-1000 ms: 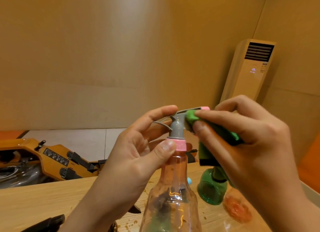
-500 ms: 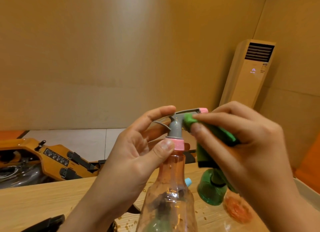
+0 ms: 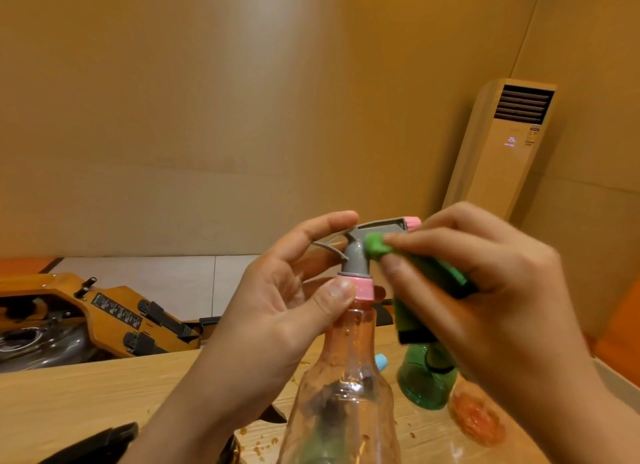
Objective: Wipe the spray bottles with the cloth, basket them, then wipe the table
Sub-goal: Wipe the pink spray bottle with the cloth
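A clear pinkish spray bottle with a grey trigger head and pink collar is raised in front of me. My left hand holds it at the neck, thumb on the pink collar and forefinger over the top of the trigger head. My right hand pinches a green cloth and presses its bunched tip against the grey head just below the nozzle. A green spray bottle stands on the table behind, partly hidden by the cloth. An orange bottle stands to its right.
The wooden table carries crumbs and sticky spots near the bottles. A black object lies at the lower left edge. A yellow machine sits beyond the table on the left. A tall air conditioner stands in the right corner.
My right hand has slid the cloth's tip down the trigger head, from near the nozzle toward the grey neck. The left hand keeps its hold on the bottle.
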The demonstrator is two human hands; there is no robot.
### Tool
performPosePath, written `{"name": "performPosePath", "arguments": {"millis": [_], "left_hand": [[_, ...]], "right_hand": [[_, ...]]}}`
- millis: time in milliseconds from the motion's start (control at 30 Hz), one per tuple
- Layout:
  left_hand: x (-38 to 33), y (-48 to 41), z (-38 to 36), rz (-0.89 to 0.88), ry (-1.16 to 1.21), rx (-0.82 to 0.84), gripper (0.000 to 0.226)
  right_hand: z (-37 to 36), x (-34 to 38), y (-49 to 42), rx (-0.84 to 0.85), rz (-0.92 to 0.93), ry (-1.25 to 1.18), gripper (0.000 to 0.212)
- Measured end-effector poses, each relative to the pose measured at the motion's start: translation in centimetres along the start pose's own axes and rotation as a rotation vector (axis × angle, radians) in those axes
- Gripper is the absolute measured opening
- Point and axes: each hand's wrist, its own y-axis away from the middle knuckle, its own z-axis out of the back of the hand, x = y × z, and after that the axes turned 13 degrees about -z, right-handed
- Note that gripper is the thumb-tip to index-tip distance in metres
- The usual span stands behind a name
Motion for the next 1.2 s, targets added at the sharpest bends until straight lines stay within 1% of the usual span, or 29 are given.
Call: {"name": "performPosePath", "arguments": {"millis": [67, 133, 200, 233, 333, 400, 500, 633, 767, 933, 1067, 1200], "left_hand": [[0.0, -0.1, 0.0, 0.001, -0.009, -0.004, 0.048], [0.1, -0.1, 0.1, -0.006, -0.027, -0.006, 0.049], [0.1, -0.1, 0.1, -0.012, -0.034, -0.013, 0.051], [0.1, -0.1, 0.1, -0.009, -0.021, -0.018, 0.054], [0.0, -0.2, 0.2, 0.011, 0.060, -0.021, 0.062], [0.0, -0.2, 0.2, 0.011, 0.068, -0.014, 0.064], [0.1, -0.1, 0.0, 0.004, 0.042, -0.019, 0.060], [0.2, -0.2, 0.0, 0.014, 0.041, -0.037, 0.054], [0.4, -0.1, -0.1, -0.009, 0.021, -0.030, 0.055], [0.7, -0.1, -0.3, 0.013, 0.081, -0.033, 0.057], [0.9, 0.0, -0.8, 0.026, 0.073, -0.029, 0.056], [0.8, 0.2, -0.9, 0.052, 0.060, -0.020, 0.048]], "right_hand": [[-0.4, 0.3, 0.4, 0.062, 0.033, -0.012, 0.015], [-0.2, -0.1, 0.1, 0.038, -0.004, -0.030, 0.014], [0.1, -0.4, -0.5, -0.007, -0.045, -0.036, 0.017], [0.2, -0.4, -0.6, -0.003, -0.040, -0.040, 0.017], [-0.2, 0.3, 0.1, 0.092, 0.019, -0.070, 0.014], [-0.3, 0.2, 0.2, 0.094, 0.007, -0.094, 0.014], [-0.1, -0.3, -0.4, 0.035, -0.037, -0.109, 0.014], [-0.3, 0.2, 0.2, 0.141, 0.027, -0.149, 0.012], [-0.3, -0.4, 0.0, 0.084, -0.066, -0.215, 0.011], [0.0, -0.2, 0.4, 0.129, -0.030, -0.233, 0.011], [-0.2, -0.8, 0.0, 0.099, -0.080, -0.226, 0.012], [-0.4, -1.2, 0.1, 0.101, -0.112, -0.250, 0.010]]}}
